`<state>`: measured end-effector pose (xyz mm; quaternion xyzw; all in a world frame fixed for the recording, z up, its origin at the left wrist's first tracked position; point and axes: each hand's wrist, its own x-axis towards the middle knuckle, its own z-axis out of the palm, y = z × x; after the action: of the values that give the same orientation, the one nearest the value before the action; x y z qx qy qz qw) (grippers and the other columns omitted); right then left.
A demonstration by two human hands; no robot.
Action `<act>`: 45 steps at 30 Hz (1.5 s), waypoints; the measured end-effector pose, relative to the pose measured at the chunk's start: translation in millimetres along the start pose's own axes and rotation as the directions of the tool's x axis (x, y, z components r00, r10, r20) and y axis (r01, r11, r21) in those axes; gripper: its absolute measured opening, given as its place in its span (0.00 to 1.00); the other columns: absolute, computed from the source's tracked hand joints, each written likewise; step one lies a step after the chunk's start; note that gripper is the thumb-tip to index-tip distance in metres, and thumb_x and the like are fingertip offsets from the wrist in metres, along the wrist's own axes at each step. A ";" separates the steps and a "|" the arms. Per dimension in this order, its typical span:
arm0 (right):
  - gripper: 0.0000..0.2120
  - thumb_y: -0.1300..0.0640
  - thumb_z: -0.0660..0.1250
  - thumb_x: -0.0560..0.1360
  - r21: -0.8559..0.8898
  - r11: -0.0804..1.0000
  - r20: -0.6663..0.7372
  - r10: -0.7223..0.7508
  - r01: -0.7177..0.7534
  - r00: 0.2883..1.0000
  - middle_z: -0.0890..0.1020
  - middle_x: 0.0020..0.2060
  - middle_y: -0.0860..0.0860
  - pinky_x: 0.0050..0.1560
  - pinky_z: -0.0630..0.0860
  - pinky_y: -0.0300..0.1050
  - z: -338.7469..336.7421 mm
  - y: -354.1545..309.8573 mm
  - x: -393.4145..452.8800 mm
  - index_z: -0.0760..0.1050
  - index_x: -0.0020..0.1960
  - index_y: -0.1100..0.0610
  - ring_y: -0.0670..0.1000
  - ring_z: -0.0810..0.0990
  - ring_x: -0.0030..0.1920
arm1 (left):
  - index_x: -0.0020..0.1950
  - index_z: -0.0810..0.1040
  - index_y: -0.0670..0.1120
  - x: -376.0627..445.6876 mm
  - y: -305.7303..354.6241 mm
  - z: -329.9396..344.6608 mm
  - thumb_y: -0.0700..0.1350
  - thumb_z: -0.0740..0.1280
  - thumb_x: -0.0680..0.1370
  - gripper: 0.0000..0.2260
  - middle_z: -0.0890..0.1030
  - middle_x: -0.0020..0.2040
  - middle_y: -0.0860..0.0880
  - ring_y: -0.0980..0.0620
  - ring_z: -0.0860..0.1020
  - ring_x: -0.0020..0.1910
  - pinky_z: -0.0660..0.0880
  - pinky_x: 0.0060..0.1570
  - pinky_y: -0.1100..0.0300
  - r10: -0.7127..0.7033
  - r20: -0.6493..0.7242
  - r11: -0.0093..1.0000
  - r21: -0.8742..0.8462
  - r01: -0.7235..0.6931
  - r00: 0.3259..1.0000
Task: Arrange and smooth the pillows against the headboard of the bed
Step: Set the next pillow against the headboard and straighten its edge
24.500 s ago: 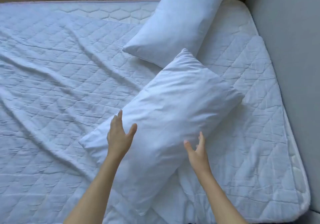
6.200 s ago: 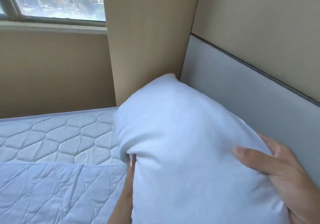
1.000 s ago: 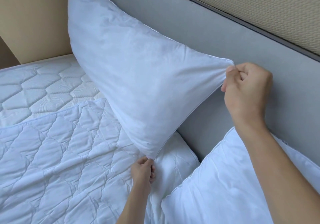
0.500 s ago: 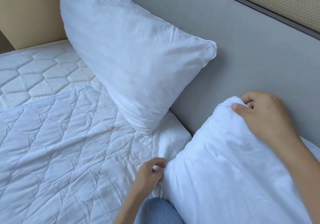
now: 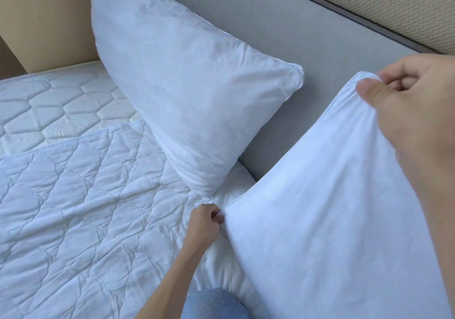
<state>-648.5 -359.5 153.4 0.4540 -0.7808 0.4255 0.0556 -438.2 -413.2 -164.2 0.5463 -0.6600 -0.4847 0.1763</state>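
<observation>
Soft daylight, perhaps slight edge distortion.

Near pillow (image 5: 332,208) corners now pinched, lifted by both hands.

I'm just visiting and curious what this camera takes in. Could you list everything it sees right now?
far pillow: one, white, propped against the headboard.
near pillow: one, white, held up by two corners at right.
headboard: one, grey, behind both pillows.
quilted pad: one, white, rumpled, spread over the mattress.
mattress: one, cream-white, bare strip at left.
wall: beige, textured, above the headboard.
side panel: tan, far left.
knee: one, blue denim, bottom edge.
left hand: pinching the near pillow's lower corner.
right hand: pinching its upper corner.
</observation>
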 end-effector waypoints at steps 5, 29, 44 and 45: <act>0.11 0.43 0.70 0.67 -0.052 0.998 -0.058 -0.049 0.046 0.997 0.76 0.29 0.45 0.40 0.75 0.50 14.1 -13.5 20.1 0.77 0.42 0.50 0.53 0.76 0.32 | 0.35 0.77 0.36 25.7 4.1 -7.7 0.33 0.66 0.69 0.04 0.73 0.28 0.48 0.48 0.68 0.30 0.64 0.32 0.58 -0.072 -0.165 0.997 -0.034 0.067 0.984; 0.04 0.48 0.74 0.70 -0.278 0.907 0.241 0.386 -0.317 0.891 0.86 0.39 0.37 0.45 0.78 0.38 -146.7 138.9 -135.0 0.80 0.42 0.45 0.41 0.85 0.44 | 0.61 0.78 0.45 -62.9 246.3 -21.6 0.37 0.70 0.73 0.17 0.78 0.55 0.46 0.44 0.75 0.53 0.72 0.55 0.53 0.894 -0.101 0.448 0.230 -0.864 0.437; 0.29 0.54 0.75 0.72 -0.635 0.743 0.139 0.378 -0.210 0.915 0.61 0.23 0.49 0.30 0.65 0.50 -191.1 174.9 -189.7 0.54 0.29 0.53 0.57 0.62 0.30 | 0.52 0.76 0.52 -68.9 318.4 22.2 0.61 0.76 0.63 0.24 0.81 0.46 0.53 0.49 0.77 0.52 0.66 0.55 0.56 0.618 0.724 -0.272 0.563 -0.781 0.307; 0.29 0.55 0.75 0.72 -0.620 0.755 0.100 0.345 -0.212 0.933 0.62 0.22 0.50 0.30 0.68 0.51 -193.6 173.3 -186.8 0.54 0.29 0.54 0.57 0.63 0.30 | 0.48 0.76 0.49 -66.7 316.4 20.8 0.56 0.77 0.65 0.18 0.82 0.46 0.50 0.46 0.78 0.51 0.67 0.53 0.55 0.638 0.690 -0.213 0.584 -0.784 0.341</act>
<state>-729.0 -58.4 80.9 0.3329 -0.9352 0.1098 0.0499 -605.4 -365.5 109.2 0.0247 -0.9922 0.1111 0.0511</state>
